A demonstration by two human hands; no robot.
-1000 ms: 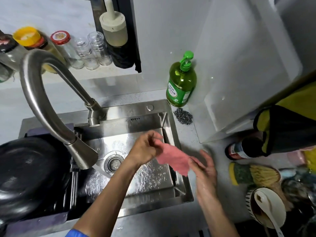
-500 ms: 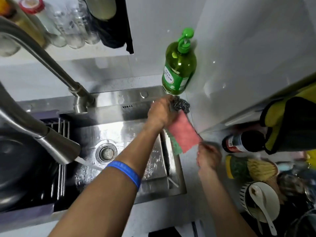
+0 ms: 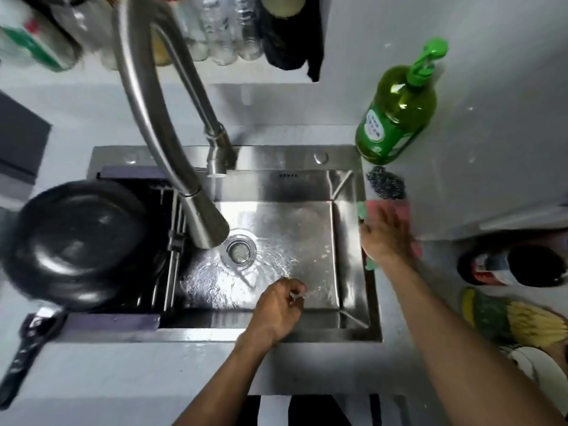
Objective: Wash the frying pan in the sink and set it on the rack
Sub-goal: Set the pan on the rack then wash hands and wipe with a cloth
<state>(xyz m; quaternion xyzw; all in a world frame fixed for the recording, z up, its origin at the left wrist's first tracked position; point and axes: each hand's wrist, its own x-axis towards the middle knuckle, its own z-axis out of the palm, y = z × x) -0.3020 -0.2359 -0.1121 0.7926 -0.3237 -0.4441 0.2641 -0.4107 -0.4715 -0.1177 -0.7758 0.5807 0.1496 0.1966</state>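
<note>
I see right hand [image 3: 388,238] flat, fingers straight, pressing pink cloth [image 3: 399,210] onto counter at sink [image 3: 373,302] right rim; steel scourer [image 3: 385,187] just beyond fingertips. Left hand [image 3: 276,312] over basin, fingers loosely curled, holding nothing. Frying pan [image 3: 80,241] far left of both hands, upside down on rack [image 3: 173,229]. Faucet [image 3: 196,207] running.

The right hand [image 3: 386,238] covers most of the cloth [image 3: 396,210], only its edges showing past the fingers; the rack [image 3: 173,229] lies largely hidden under the pan [image 3: 76,241]; jars [image 3: 215,26] are cut off and blurred at the top edge.
</note>
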